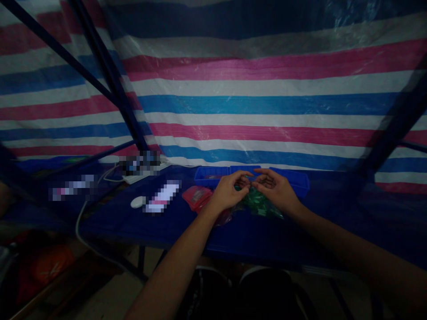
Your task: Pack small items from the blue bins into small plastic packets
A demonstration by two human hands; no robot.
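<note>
Apparently doing fine handwork | left hand (228,192) and right hand (278,191) curling close together, cannot tell if clamping anything | bagged green pieces (260,207) lying toward table (173,229)'s far edge | next move seemingly needing steady fingers

Behind your worktop (113,218), you have a plastic sheet (267,102) hung as a wall, striped in pink, white and blue, creased and faintly glossy. You see dark blue metal posts (128,120) at left and right, with a slanting bar (66,58) meeting the left one. Your light is dim, and a pale floor (120,284) shows beneath the blue top.
</note>
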